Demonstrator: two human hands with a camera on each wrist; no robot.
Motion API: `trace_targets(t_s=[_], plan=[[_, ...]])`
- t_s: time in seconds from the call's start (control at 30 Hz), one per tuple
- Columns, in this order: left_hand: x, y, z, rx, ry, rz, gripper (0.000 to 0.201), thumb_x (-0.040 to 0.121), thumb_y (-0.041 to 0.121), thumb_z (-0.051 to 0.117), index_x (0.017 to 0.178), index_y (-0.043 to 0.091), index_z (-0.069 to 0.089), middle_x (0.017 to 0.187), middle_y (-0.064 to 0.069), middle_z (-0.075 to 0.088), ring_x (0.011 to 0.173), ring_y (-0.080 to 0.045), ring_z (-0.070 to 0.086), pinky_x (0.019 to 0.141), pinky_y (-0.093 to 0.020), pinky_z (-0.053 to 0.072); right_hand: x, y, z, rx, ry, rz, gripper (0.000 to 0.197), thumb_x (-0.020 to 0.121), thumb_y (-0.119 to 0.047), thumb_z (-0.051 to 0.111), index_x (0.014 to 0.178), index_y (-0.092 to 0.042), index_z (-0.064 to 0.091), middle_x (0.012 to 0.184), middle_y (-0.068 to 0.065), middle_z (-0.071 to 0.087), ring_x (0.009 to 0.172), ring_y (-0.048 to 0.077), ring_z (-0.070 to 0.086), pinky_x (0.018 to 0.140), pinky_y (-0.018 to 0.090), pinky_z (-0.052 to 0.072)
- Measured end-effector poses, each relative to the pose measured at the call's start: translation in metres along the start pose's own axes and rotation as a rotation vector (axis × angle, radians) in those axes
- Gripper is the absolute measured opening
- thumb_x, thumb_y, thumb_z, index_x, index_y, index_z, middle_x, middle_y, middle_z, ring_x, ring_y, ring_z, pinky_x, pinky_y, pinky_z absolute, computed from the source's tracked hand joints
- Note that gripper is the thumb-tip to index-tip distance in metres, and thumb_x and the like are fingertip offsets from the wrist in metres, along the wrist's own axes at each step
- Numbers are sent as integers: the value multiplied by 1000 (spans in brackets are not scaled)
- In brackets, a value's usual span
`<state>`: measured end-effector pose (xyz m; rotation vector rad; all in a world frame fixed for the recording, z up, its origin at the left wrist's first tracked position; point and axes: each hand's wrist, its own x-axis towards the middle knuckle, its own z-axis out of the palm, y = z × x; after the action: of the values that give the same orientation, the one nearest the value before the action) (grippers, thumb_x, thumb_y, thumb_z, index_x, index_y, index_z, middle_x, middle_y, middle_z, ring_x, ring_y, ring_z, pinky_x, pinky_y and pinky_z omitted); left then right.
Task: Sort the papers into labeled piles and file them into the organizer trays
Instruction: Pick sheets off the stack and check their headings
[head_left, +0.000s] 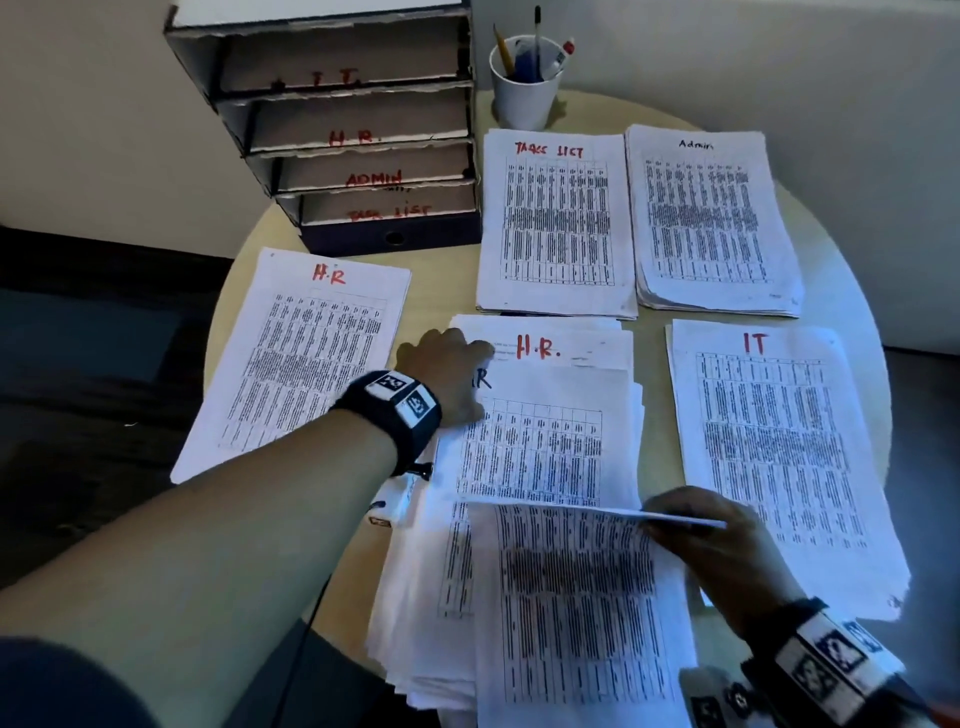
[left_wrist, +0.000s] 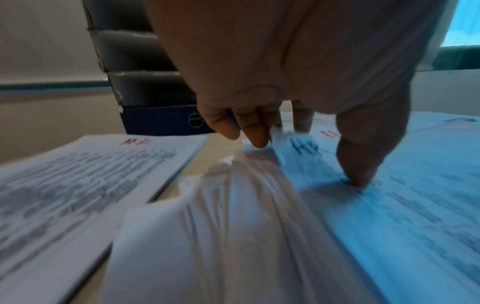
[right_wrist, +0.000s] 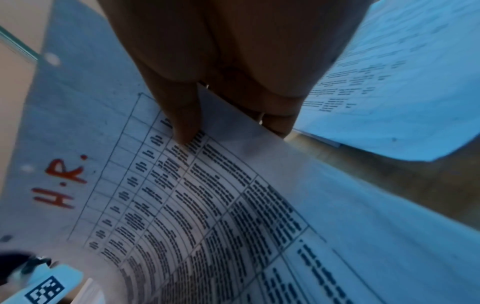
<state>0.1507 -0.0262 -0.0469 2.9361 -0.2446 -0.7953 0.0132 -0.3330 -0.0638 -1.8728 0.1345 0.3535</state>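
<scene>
An unsorted stack (head_left: 545, 447) of printed table sheets lies at the middle of the round table (head_left: 447, 270). My left hand (head_left: 447, 364) holds the stack's far left corner. In the left wrist view the thumb (left_wrist: 358, 181) presses on the top sheet and the curled fingers (left_wrist: 249, 133) hook the corner. My right hand (head_left: 691, 525) pinches the right edge of a lifted sheet (head_left: 571, 597). That sheet (right_wrist: 207, 205) is marked "H.R." in red, with my right hand (right_wrist: 233, 133) holding it thumb on top and fingers beneath.
Labeled piles lie around the stack: H.R. (head_left: 306, 353) on the left, Task List (head_left: 556, 223) and Admin (head_left: 711, 218) behind, IT (head_left: 774, 441) on the right. A stacked tray organizer (head_left: 353, 130) marked IT, HR, ADMIN and TASK LIST stands at the back left. A cup of pens (head_left: 524, 83) stands beside it.
</scene>
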Motion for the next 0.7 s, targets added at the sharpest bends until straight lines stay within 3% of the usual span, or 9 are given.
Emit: trace_targets(t_s=[0.13,0.17,0.23,0.3,0.37,0.47,0.57,0.63,0.7], plan=[[-2,-5,4,-159,97,34,24,93,32,60,117,27,62,115,-1,63,112,-29,55,93,-41,45,-4,-2,-3,74,58,43,43,78,8,72,75,-35,74,76,-5,74,69,7,67,63,14,51],[-7,-8,5,-287,132,90,15,95,28,60,107,24,67,105,0,67,103,-27,60,87,-37,48,4,-5,-5,193,41,85,45,79,7,67,77,-37,73,75,-9,74,67,5,68,61,14,53],[-26,-9,2,-628,150,172,5,94,21,66,93,20,71,87,-1,70,85,-18,64,76,-31,49,15,-14,-8,447,-89,236,48,77,9,63,98,-33,70,72,-18,73,63,-4,67,57,14,54],[-47,-5,-6,-884,86,217,5,89,13,72,86,17,73,76,-7,67,71,-11,57,69,-26,46,20,-18,-9,428,-144,192,54,63,11,71,100,-29,70,79,-28,71,71,-14,65,63,13,52],[-61,-4,-14,-984,-77,245,2,86,11,75,87,10,74,74,-8,65,70,-11,56,70,-23,47,13,-18,-6,206,-24,-3,31,67,3,77,85,-22,76,98,-25,71,89,-8,67,71,14,53],[-59,-5,-20,-1068,-236,191,13,89,22,71,100,16,75,98,0,75,89,-10,66,82,-24,51,6,-14,-3,48,32,-52,20,68,-21,87,76,-37,77,82,-12,75,73,1,68,67,15,52],[-27,-10,-17,-944,12,4,25,97,31,62,118,20,68,116,6,67,105,-15,62,80,-20,45,9,-14,-2,154,61,-3,26,64,-32,88,78,-14,76,75,10,74,67,13,68,65,25,55],[2,-13,-15,-580,125,-35,43,95,34,64,134,20,57,134,-1,54,117,-22,54,91,-24,42,5,-16,-2,207,2,20,12,68,-3,82,75,-7,73,70,14,71,65,15,65,63,22,54],[26,-12,-13,-296,106,-4,60,85,38,71,139,23,50,143,0,44,128,-27,44,104,-37,40,-4,-19,-6,79,-76,10,26,68,11,78,69,-15,73,66,8,70,62,11,62,59,18,49]])
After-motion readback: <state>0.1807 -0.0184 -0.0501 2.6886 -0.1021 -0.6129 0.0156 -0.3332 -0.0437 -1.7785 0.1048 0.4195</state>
